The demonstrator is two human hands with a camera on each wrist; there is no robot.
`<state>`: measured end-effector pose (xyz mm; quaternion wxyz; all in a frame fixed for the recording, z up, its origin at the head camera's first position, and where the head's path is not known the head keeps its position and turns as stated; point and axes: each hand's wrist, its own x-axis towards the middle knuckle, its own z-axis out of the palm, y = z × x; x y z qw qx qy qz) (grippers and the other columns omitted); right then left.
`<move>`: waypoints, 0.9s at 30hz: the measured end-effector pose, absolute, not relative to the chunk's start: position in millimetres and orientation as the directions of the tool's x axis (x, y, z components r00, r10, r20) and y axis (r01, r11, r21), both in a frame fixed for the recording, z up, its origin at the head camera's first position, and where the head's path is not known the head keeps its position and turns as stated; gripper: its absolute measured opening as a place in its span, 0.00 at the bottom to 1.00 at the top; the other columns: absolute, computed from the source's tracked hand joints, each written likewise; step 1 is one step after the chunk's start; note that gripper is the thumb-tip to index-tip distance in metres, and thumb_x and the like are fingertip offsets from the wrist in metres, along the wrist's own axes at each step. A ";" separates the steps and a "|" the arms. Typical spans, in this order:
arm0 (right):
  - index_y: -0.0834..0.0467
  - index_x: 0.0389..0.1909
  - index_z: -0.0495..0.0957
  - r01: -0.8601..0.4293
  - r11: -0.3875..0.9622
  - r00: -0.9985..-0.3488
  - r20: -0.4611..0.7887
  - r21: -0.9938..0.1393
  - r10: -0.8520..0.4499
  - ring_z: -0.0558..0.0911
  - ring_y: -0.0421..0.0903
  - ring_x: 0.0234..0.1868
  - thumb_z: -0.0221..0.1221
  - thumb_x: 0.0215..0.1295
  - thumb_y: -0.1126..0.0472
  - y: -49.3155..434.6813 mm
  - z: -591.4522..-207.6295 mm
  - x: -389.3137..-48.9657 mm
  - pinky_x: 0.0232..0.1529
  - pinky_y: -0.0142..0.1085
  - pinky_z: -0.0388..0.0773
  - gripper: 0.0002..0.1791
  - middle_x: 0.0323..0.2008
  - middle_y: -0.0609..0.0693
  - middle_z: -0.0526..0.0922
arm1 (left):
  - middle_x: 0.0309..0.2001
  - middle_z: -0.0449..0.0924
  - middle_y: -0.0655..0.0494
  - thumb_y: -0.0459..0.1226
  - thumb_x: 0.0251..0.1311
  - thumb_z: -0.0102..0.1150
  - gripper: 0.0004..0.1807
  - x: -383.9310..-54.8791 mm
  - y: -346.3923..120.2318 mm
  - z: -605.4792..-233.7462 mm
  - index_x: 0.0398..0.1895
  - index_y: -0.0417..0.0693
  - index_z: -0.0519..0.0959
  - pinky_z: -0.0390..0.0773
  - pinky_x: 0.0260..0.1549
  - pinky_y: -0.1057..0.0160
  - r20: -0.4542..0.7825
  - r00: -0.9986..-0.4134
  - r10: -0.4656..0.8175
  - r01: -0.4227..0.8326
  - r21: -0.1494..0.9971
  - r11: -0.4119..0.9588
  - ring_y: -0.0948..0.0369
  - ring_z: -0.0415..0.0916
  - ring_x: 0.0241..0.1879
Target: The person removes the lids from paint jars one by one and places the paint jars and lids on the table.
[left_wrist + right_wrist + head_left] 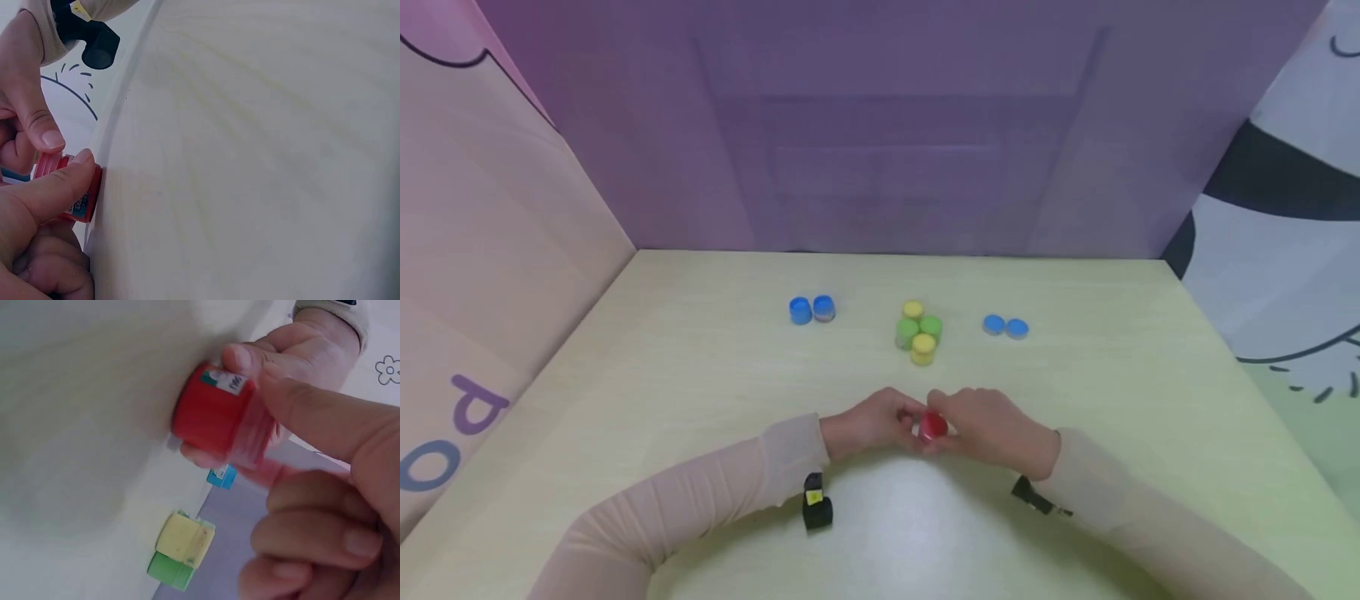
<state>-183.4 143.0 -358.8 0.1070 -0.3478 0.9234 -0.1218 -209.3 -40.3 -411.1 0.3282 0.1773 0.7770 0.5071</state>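
Between my two hands is a small red jar (933, 427) with a label on its side, close over the table. My left hand (876, 423) grips the jar's body (209, 415) between thumb and fingers. From the other side, my right hand (996, 427) pinches the ridged red lid (253, 434) between thumb and curled fingers. The lid end looks blurred in the right wrist view. In the left wrist view the left thumb (65, 181) lies along the jar, covering part of its label.
Beyond the hands stand green jars (907, 332) and yellow jars (923, 348) in a cluster. Two blue jars (801, 311) are at the back left. Two flat blue lids (994, 324) lie to the right. A purple panel (895, 167) borders the table's back edge.
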 end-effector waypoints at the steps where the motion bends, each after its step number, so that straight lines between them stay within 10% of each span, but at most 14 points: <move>1: 0.54 0.35 0.72 -0.622 0.719 -0.725 -0.118 -0.310 -0.679 0.68 0.37 0.19 0.66 0.56 0.52 143.5 -358.5 -184.3 0.23 0.27 0.67 0.15 0.19 0.40 0.71 | 0.28 0.77 0.58 0.31 0.50 0.68 0.16 -209.3 -40.2 -410.9 0.43 0.54 0.85 0.67 0.31 0.66 -0.326 -0.717 0.615 -0.055 0.907 0.417 0.61 0.67 0.31; 14: 0.52 0.53 0.75 -0.745 0.589 -0.604 -0.059 -0.313 -0.795 0.70 0.34 0.20 0.64 0.58 0.62 153.7 -355.9 -189.5 0.29 0.29 0.73 0.21 0.22 0.43 0.79 | 0.33 0.82 0.61 0.33 0.47 0.71 0.16 -208.7 -40.0 -407.8 0.42 0.50 0.84 0.67 0.37 0.66 -0.335 -0.728 0.598 -0.070 0.904 0.422 0.64 0.69 0.34; 27: 0.55 0.26 0.68 -0.497 0.836 -0.849 -0.070 -0.233 -0.524 0.59 0.38 0.14 0.63 0.55 0.40 138.1 -359.5 -176.0 0.15 0.29 0.52 0.23 0.12 0.43 0.59 | 0.19 0.66 0.58 0.30 0.49 0.69 0.17 -207.9 -40.1 -409.0 0.43 0.53 0.85 0.61 0.25 0.68 -0.331 -0.739 0.586 -0.048 0.895 0.444 0.62 0.62 0.25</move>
